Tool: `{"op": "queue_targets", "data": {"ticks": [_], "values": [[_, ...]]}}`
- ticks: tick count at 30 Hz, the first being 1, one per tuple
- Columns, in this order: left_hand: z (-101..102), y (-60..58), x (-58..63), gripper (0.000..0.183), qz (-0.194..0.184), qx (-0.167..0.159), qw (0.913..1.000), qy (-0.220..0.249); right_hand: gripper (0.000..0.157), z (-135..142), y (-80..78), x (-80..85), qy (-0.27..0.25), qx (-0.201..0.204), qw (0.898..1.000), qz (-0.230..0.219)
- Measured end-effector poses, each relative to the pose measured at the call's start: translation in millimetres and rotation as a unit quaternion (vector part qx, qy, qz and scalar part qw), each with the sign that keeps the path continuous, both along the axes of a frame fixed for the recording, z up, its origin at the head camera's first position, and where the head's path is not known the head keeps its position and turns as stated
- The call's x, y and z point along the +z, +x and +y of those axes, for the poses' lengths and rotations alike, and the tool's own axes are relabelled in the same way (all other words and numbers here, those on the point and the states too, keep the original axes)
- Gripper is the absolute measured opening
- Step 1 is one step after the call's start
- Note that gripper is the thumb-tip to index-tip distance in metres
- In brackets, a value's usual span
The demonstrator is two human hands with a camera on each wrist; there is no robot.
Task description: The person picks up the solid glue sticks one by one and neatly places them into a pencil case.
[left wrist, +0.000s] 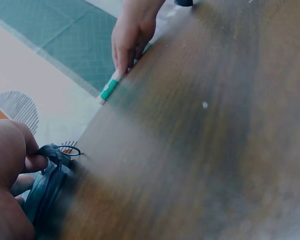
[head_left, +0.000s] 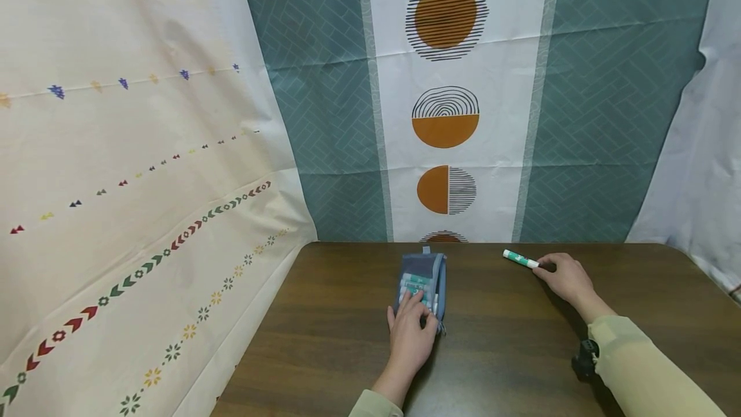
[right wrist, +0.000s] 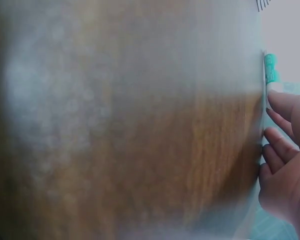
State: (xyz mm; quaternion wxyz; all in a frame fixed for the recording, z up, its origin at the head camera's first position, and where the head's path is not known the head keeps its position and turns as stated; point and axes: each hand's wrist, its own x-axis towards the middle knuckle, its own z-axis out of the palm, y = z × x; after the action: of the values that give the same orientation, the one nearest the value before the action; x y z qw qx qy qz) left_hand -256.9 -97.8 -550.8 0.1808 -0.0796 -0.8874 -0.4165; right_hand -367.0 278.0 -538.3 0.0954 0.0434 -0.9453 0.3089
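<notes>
A blue zip pencil pouch [head_left: 418,269] with a see-through front lies on the table, and green-and-white markers [head_left: 414,283] show inside it. My left hand [head_left: 412,334] is over the pouch's near end, some fingers resting on its front. In the left wrist view, thumb and forefinger pinch the pouch's corner beside the zipper loop [left wrist: 70,149]. Farther right, a green-and-white marker [head_left: 520,259] lies near the table's back edge. My right hand [head_left: 566,277] pinches its right end between thumb and fingertips; the right wrist view shows the marker [right wrist: 270,70] beyond the thumb.
The dark wooden table [head_left: 492,352] ends at a hanging green-and-white cloth [head_left: 463,82] with orange circles. A cream patterned cloth [head_left: 145,179] hangs along the left side. A black wrist device [head_left: 586,360] sits at the right sleeve.
</notes>
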Motion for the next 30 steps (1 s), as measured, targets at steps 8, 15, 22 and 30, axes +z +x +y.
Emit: {"op": "queue_targets", "data": {"ticks": [8,15,22,30], "values": [[0,0.6,3.4,0.025,-0.007,-0.002,1.0000,0.000,0.038,1,0.4,2.6,-0.005,0.000,1.000,0.001],[1,0.8,3.5,0.025,-0.010,0.000,0.9999,-0.002,0.042,2,3.0,4.1,-0.006,0.005,1.000,-0.008],[1,0.6,1.9,0.024,-0.010,-0.002,0.9999,-0.004,0.042,4,6.5,0.1,-0.011,0.010,1.000,-0.007],[1,0.5,1.8,0.024,-0.008,-0.003,1.0000,-0.002,0.044,-1,12.3,4.2,-0.026,0.003,1.000,-0.009]]}}
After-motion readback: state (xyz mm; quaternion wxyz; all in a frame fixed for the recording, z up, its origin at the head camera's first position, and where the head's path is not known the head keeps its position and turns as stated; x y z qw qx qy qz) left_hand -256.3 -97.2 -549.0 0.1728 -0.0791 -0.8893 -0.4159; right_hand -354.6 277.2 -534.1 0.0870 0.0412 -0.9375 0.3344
